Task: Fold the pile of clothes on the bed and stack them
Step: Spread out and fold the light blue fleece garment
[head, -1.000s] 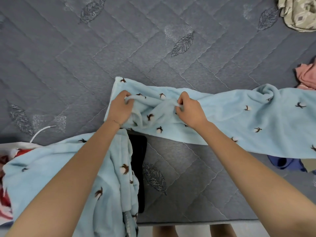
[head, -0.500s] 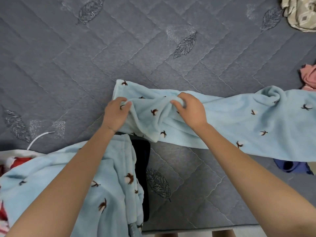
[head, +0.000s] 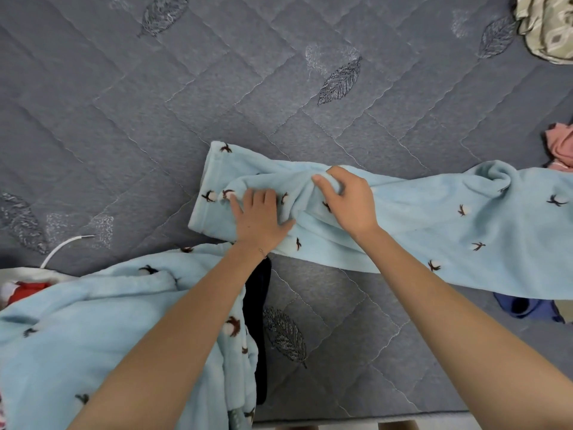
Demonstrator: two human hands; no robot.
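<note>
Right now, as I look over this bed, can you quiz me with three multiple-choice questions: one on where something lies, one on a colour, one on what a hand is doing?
1. Where is the pink garment?
A. at the right edge of the view
B. under the forearms
C. at the near left corner

2. What colour is the fleece garment being folded?
A. red
B. light blue
C. green

3. What is the left hand doing?
A. gripping a white cable
B. hanging in the air
C. pressing flat on the fleece

Answers:
1. A, it peeks in at the right, beyond the fleece.
2. B, pale blue with small dark motifs.
3. C, its fingers lie straight on the cloth while the right hand pinches a fold.
</note>
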